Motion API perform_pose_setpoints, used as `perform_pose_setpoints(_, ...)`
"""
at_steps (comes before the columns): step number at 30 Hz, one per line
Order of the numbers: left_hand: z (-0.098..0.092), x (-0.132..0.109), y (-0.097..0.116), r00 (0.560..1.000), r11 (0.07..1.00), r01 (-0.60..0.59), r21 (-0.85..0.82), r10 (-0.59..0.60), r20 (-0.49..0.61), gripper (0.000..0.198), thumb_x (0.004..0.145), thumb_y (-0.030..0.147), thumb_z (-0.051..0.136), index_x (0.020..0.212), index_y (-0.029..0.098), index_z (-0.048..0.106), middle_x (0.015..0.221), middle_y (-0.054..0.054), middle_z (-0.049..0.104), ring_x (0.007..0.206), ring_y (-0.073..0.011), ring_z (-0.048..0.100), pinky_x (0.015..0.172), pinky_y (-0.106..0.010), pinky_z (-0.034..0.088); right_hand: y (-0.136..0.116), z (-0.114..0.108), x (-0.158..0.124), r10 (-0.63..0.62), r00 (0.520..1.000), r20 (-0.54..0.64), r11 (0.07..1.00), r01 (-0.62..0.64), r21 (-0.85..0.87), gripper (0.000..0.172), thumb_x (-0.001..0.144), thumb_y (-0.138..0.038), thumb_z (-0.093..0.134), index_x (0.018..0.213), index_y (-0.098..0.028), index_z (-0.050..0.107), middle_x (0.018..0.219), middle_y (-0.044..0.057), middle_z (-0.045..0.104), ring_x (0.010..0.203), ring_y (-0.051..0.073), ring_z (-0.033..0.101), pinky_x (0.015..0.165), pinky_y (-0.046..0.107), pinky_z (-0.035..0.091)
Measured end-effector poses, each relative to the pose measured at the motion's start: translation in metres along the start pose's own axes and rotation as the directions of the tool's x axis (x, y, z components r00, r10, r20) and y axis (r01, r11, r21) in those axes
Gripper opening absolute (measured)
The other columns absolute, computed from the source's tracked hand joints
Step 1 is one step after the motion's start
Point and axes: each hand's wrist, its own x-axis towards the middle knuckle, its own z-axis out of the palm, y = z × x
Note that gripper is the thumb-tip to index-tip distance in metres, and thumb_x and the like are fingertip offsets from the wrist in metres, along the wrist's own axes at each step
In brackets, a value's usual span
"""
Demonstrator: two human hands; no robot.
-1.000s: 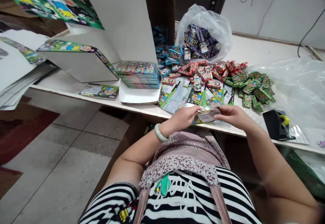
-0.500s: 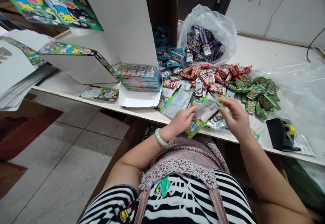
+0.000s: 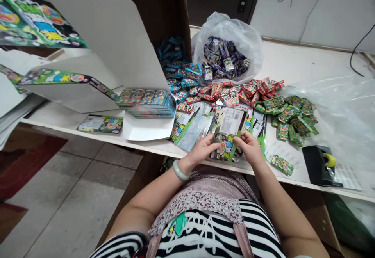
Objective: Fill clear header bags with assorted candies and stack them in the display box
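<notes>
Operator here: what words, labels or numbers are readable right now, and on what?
Green printed card in the left hand and right hand: yellow lettering, too blurred.
White barcode panel on it: too small.
White paper sheet beside it: too small.

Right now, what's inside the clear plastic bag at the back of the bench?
Purple foil packets fill the clear plastic bag; anything beneath the top layer is hidden.

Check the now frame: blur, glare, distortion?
Head view: the left hand, right hand and the packet they hold look fairly sharp, without heavy motion blur; the plastic sheet shows soft glare; wide-angle distortion bends the table edge.
</notes>
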Motion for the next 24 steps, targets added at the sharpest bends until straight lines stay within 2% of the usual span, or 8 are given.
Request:
perform_pose_setpoints(3, -0.008, -0.009, -0.010, 0.988, 0.990, 0.138, 0.038, -0.140, 0.064, 0.041, 0.074, 0.044, 0.083, 0.102, 0.016, 0.069, 0.091, -0.005, 0.076, 0.077, -0.0151, 0.070, 0.074, -0.027, 0.056, 0.014, -0.008, -0.007, 0.023, 0.999, 0.043, 1.000, -0.022, -0.018, 0.044, 0.067, -0.059, 0.078, 0.071, -0.025, 0.050, 0.060, -0.005, 0.052, 0.054, 0.013, 0.048, 0.053, 0.028, 0.045)
perform_pose_setpoints(5, -0.011, -0.009, -0.014, 0.982, 0.985, 0.169, 0.016, -0.170, 0.077, 0.047, 0.074, 0.044, 0.082, 0.110, 0.017, 0.068, 0.093, -0.005, 0.075, 0.080, -0.0162, 0.071, 0.075, -0.028, 0.056, 0.026, -0.011, -0.012, 0.035, 0.997, 0.073, 0.999, -0.034, -0.016, 0.042, 0.070, -0.058, 0.076, 0.073, -0.025, 0.052, 0.066, -0.003, 0.058, 0.058, 0.014, 0.053, 0.055, 0.030, 0.047)
perform_pose_setpoints(8, -0.008, 0.006, -0.013, 0.999, 0.998, 0.050, 0.028, -0.050, -0.004, 0.064, 0.076, 0.043, 0.080, 0.132, 0.020, 0.057, 0.109, -0.008, 0.074, 0.097, -0.0185, 0.071, 0.085, -0.029, 0.056, 0.040, -0.014, -0.015, 0.078, 0.982, 0.172, 0.997, -0.072, -0.042, 0.038, 0.073, -0.057, 0.075, 0.079, -0.025, 0.055, 0.075, -0.001, 0.064, 0.066, 0.017, 0.060, 0.061, 0.033, 0.051)
perform_pose_setpoints(10, -0.001, 0.018, -0.008, 0.994, 0.997, -0.050, 0.058, 0.055, -0.090, 0.072, 0.082, 0.047, 0.073, 0.143, 0.022, 0.046, 0.112, -0.008, 0.072, 0.097, -0.0182, 0.070, 0.085, -0.030, 0.057, 0.042, -0.018, -0.014, 0.095, 0.965, 0.245, 0.994, -0.080, -0.071, 0.036, 0.076, -0.055, 0.074, 0.086, -0.025, 0.058, 0.079, 0.000, 0.067, 0.071, 0.018, 0.064, 0.067, 0.035, 0.054)
perform_pose_setpoints(12, 0.006, 0.028, -0.003, 0.988, 0.988, -0.106, 0.115, 0.117, -0.098, 0.076, 0.087, 0.049, 0.066, 0.151, 0.024, 0.034, 0.111, -0.008, 0.072, 0.091, -0.0170, 0.070, 0.082, -0.030, 0.058, 0.037, -0.022, -0.010, 0.050, 0.980, 0.194, 0.998, -0.040, -0.053, 0.040, 0.077, -0.050, 0.075, 0.104, -0.026, 0.058, 0.087, 0.001, 0.070, 0.080, 0.019, 0.068, 0.075, 0.037, 0.057)
perform_pose_setpoints(15, 0.011, 0.031, -0.001, 0.986, 0.965, -0.163, 0.205, 0.165, 0.010, 0.082, 0.089, 0.046, 0.065, 0.157, 0.028, 0.021, 0.116, -0.009, 0.071, 0.090, -0.0171, 0.070, 0.082, -0.031, 0.058, 0.021, -0.029, -0.002, -0.064, 0.998, -0.022, 0.998, 0.063, -0.021, 0.065, 0.076, -0.044, 0.077, 0.130, -0.029, 0.045, 0.096, 0.001, 0.070, 0.086, 0.019, 0.070, 0.082, 0.038, 0.057)
perform_pose_setpoints(18, 0.006, 0.028, -0.002, 0.979, 0.942, -0.202, 0.269, 0.190, 0.070, 0.069, 0.090, 0.043, 0.066, 0.149, 0.028, 0.034, 0.118, -0.009, 0.071, 0.096, -0.0182, 0.070, 0.083, -0.030, 0.058, 0.011, -0.032, 0.001, -0.097, 0.992, -0.077, 0.993, 0.091, -0.079, 0.058, 0.076, -0.042, 0.077, 0.126, -0.030, 0.050, 0.092, 0.001, 0.069, 0.078, 0.018, 0.068, 0.072, 0.035, 0.058)
perform_pose_setpoints(24, -0.001, 0.024, 0.003, 0.963, 0.849, -0.238, 0.472, 0.271, -0.001, 0.033, 0.095, 0.049, 0.058, 0.110, 0.020, 0.066, 0.105, -0.006, 0.073, 0.091, -0.0166, 0.068, 0.080, -0.028, 0.055, 0.008, -0.038, 0.000, -0.095, 0.990, 0.103, 0.972, 0.115, -0.205, 0.027, 0.085, -0.044, 0.068, 0.103, -0.024, 0.064, 0.082, 0.001, 0.067, 0.068, 0.014, 0.061, 0.060, 0.029, 0.051)
